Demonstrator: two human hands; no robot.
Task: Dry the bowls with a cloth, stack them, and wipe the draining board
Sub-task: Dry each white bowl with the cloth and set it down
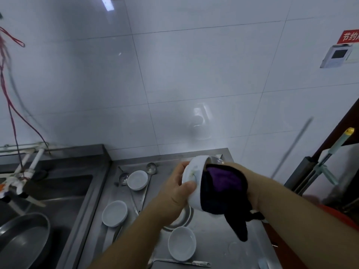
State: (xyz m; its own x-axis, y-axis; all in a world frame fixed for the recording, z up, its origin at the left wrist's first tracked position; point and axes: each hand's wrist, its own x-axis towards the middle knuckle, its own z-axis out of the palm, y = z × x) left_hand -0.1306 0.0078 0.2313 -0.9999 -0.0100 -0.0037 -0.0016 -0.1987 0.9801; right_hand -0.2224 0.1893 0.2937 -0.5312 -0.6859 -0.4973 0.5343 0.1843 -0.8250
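A white tiled wall (174,74) fills the upper view. Below it lies the steel draining board (223,247), the landmark here. To the left of the board sits a sink (64,191) with a grey pan (21,239) at its near end and white pipes (29,162) at its far end. Off the board's right edge a mop handle (334,150) leans against a dark door frame.

Above the middle of the board, the left hand (174,195) grips a white bowl (192,177) tipped on its side, fingers curled round its base and thumb pressed against its wall. The right hand (250,191) is mostly hidden inside a dark cloth with a purple face (225,183) pushed into the bowl's mouth; whether its fingers are curled or spread cannot be told. A tail of the cloth hangs down over the board.

On the board itself rest three small white dishes: one at the far left (137,180), one at the left edge (114,213), one at the near middle (181,243). Two steel ladles (151,168) lie beside the far dish, and a flat utensil (180,262) lies along the near edge.
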